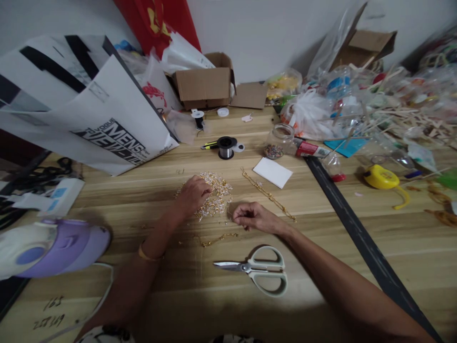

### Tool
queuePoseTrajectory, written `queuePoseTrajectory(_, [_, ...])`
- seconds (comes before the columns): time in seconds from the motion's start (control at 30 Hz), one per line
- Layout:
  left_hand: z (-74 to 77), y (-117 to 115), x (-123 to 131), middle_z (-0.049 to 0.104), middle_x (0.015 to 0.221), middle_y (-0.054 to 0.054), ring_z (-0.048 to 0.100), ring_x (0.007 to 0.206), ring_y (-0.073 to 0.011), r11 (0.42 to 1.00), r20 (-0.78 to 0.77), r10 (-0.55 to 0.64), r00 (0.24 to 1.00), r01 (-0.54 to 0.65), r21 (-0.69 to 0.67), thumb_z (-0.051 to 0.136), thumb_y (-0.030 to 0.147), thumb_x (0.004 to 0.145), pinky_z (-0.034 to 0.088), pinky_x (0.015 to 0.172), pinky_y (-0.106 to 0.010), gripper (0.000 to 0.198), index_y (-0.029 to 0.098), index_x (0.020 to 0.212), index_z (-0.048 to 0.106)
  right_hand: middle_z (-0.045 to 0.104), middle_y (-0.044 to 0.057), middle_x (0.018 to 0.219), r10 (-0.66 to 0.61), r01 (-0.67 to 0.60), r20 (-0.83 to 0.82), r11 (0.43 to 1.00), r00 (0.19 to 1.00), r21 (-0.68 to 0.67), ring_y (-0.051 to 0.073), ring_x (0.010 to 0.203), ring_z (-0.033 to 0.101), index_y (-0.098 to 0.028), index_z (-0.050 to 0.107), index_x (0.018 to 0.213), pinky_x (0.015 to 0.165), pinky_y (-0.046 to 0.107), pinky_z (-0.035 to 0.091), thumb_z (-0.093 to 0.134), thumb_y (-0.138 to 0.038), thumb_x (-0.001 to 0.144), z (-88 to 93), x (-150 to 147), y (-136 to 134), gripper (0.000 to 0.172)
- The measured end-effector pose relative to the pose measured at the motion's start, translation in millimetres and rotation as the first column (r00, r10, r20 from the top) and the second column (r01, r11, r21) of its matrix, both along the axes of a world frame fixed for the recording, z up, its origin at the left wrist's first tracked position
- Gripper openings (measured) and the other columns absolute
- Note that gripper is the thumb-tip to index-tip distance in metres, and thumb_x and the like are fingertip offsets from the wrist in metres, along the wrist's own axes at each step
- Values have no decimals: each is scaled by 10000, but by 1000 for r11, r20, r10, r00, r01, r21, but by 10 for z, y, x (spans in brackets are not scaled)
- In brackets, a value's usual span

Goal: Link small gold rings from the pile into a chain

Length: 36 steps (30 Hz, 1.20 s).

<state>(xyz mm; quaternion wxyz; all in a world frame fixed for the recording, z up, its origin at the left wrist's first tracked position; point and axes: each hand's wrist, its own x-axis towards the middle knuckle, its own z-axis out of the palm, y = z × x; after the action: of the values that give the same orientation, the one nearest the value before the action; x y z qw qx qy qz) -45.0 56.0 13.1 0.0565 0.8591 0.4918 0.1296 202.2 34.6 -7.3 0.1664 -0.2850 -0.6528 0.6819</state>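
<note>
My left hand rests over the left side of a loose pile of gold and clear beads, its fingers curled down into it; what they hold is hidden. Just right of the pile, my right hand has thumb and fingers pinched together, on something too small to name. A short gold chain lies on the wooden table in front of both hands. Beyond my right hand stretches a longer gold chain. Scissors with pale handles lie nearest me, slightly open, blades pointing left.
Behind the pile stand a wire spool and a jar of colored beads, near a folded white paper. A large paper bag and a purple device are left. Right are a yellow tape measure and plastic clutter.
</note>
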Motion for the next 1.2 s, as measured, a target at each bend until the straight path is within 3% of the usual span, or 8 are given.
queuePoseTrajectory(0.2, [-62,29,4,625,741,-40,482,788,-190,998,-34,-52,998,51,-26,506,158,836,369,798,-338,164,170,754,647,485,-23,658,-14,14,3,1000,1000,11,52,526,439,-125,565,796,444,147,416,596,-385,796,9,-6,-5,262])
queuePoseTrajectory(0.6, [-13,64,64,589,755,-59,465,801,-196,986,-151,-157,976,165,41,467,199,876,353,765,-328,212,150,730,613,491,-21,663,-7,7,-3,1000,1000,10,50,522,441,-124,562,791,447,149,421,597,-378,797,20,-5,1,257])
queuePoseTrajectory(0.83, [-11,103,45,562,754,-54,463,795,-194,960,-312,-253,916,277,33,433,177,890,355,765,-325,224,154,719,575,476,-30,646,-4,4,-6,1000,1000,8,53,529,449,-127,562,799,449,148,423,595,-367,803,-15,0,3,243])
queuePoseTrajectory(1.03, [96,33,146,576,768,-75,483,790,-203,960,-459,-220,861,275,57,466,93,848,360,736,-329,161,133,738,577,476,-30,636,-5,6,-10,1000,1000,9,52,522,445,-126,565,801,443,147,418,597,-379,801,-8,-3,0,254])
queuePoseTrajectory(1.2, [118,-8,219,584,756,-85,498,811,-221,964,-486,-194,852,257,65,495,87,827,365,742,-345,133,134,729,571,477,-28,642,-10,10,-5,1000,1000,2,51,513,433,-126,571,802,438,149,413,602,-398,796,2,-2,0,273])
